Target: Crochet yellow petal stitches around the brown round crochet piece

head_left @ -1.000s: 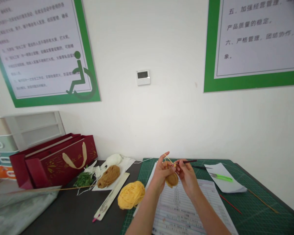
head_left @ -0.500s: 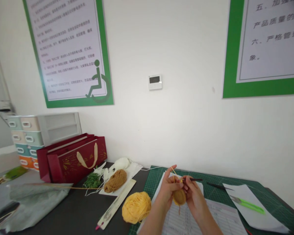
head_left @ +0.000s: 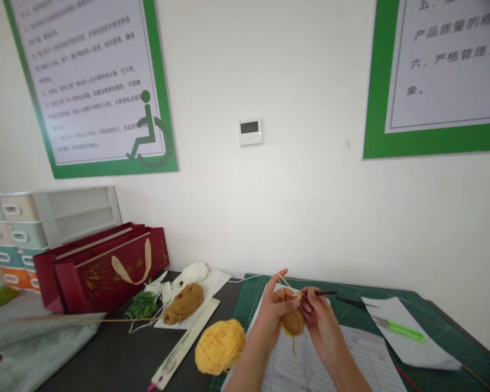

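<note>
My left hand point(head_left: 274, 316) holds a small tan crocheted piece point(head_left: 293, 323) and has a thin yellow yarn strand point(head_left: 286, 286) looped over its raised forefinger. My right hand point(head_left: 320, 321) pinches a dark-handled crochet hook point(head_left: 319, 293), whose tip meets the yarn close to my left fingers. Both hands hang above a printed sheet point(head_left: 326, 365) lying on a green cutting mat point(head_left: 433, 310). Nearest my left hand, a yellow yarn ball point(head_left: 219, 347) rests on the dark table point(head_left: 114, 359).
A tan yarn ball point(head_left: 183, 303) and white yarn point(head_left: 195, 273) lie on paper beside green leaves point(head_left: 141, 305). Nearby are a long ruler point(head_left: 183, 345), green-handled scissors point(head_left: 400, 330) on white paper, a red gift bag point(head_left: 106, 269), plastic drawers point(head_left: 12, 239) and grey fabric point(head_left: 32, 348).
The whole view has shifted as my head moved, with the table lower in the frame than a second ago. My hands stay close together, still holding the hook and crocheted piece.
</note>
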A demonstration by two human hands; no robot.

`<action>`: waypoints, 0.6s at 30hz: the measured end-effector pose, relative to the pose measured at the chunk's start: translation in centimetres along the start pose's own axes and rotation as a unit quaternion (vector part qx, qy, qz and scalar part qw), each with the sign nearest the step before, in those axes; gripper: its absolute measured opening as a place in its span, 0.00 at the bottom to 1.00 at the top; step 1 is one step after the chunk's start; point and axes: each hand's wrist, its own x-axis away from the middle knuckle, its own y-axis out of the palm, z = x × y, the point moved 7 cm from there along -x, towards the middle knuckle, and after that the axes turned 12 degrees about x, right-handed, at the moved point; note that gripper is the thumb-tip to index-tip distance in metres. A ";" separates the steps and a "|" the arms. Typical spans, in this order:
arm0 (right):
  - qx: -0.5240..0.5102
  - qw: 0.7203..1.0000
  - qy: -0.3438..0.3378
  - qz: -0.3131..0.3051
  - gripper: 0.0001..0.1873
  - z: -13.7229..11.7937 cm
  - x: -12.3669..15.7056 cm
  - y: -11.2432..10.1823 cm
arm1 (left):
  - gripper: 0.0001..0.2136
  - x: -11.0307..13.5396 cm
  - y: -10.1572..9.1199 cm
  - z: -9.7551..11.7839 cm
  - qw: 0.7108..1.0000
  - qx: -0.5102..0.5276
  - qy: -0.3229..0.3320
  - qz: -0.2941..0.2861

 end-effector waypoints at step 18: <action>0.071 0.992 -0.096 0.043 0.19 -5.6 1.5 1.0 | 0.17 0.7 3.1 3.4 0.999 -0.044 0.015 -0.004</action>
